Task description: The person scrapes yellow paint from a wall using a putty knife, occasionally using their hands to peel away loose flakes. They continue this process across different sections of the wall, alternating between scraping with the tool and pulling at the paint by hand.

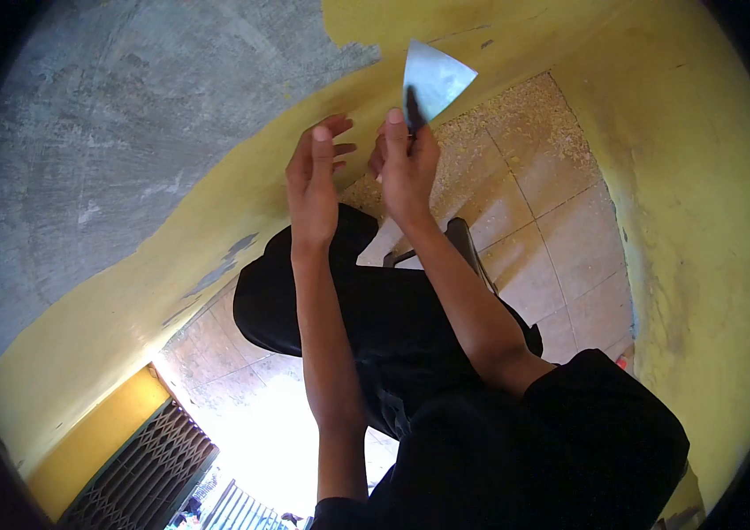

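Note:
In my right hand point(408, 168) is a scraper point(437, 78), gripped by its dark handle with the thumb along it. Its wide, pale metal blade points up and away from me, in front of the yellow lower wall. Just to the left, my left hand point(315, 181) is raised with the fingers apart and nothing in them. Ahead and to the left of both hands is the wall, where a large bare grey patch point(154, 115) meets remaining yellow paint point(242, 190) along a ragged edge.
Small yellowish flakes point(560, 115) lie on the tiled floor point(560, 238) along the wall's foot. A dark stool or chair leg point(463, 243) stands beside my legs. Another yellow wall point(702, 230) rises on the right. A folding metal gate point(140, 464) is at lower left, beside bright daylight.

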Demonstrator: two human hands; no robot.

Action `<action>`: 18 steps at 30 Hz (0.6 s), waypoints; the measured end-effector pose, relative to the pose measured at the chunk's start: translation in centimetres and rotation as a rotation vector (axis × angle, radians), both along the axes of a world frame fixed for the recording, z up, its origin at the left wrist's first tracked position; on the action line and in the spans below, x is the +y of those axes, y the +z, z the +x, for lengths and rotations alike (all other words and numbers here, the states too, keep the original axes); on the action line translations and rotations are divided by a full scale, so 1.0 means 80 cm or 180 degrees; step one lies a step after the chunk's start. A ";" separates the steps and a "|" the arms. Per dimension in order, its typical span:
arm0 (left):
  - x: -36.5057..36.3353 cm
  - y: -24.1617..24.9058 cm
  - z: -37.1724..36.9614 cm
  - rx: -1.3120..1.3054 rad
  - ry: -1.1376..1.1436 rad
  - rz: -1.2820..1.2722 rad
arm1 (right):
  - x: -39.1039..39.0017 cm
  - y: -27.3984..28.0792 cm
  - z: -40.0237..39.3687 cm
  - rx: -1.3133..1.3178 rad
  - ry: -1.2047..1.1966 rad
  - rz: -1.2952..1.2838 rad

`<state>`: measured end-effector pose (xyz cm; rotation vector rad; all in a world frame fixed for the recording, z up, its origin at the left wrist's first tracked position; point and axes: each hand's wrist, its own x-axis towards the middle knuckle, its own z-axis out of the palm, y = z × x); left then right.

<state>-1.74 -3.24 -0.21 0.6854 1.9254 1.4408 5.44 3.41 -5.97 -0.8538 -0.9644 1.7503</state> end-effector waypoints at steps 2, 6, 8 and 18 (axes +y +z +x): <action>0.008 -0.002 0.004 -0.0042 -0.0088 0.0099 | -0.011 0.015 -0.001 0.0330 0.0307 -0.0671; 0.017 0.020 -0.001 -0.0459 -0.0376 -0.0762 | -0.023 0.003 -0.006 0.0609 0.0784 -0.1048; 0.023 -0.003 -0.001 -0.0325 -0.0502 -0.0361 | -0.025 0.004 -0.012 0.0539 0.0995 -0.1276; 0.041 0.023 0.026 0.0225 -0.0012 -0.0530 | -0.011 0.034 -0.006 0.0418 0.1002 -0.1202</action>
